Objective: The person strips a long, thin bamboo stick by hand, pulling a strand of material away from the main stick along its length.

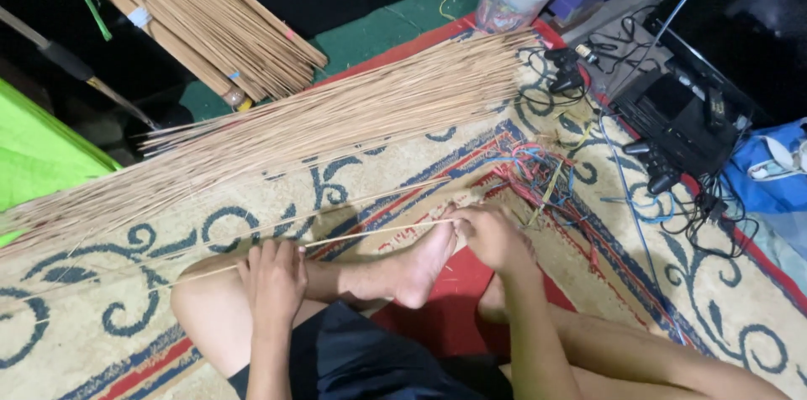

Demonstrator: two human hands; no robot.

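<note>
The long stick pile [277, 135] runs off the left edge, its end unseen.

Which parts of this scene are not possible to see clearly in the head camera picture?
- Thin stick: its right end is hidden behind the foot and right hand.
- Left hand: seen from the back, so its fingertips on the stick are hidden.
- Long pile of sticks: cut off by the left edge.
- Tangle of thin wires: too small to separate.
- Black device: too dark for detail.
</note>
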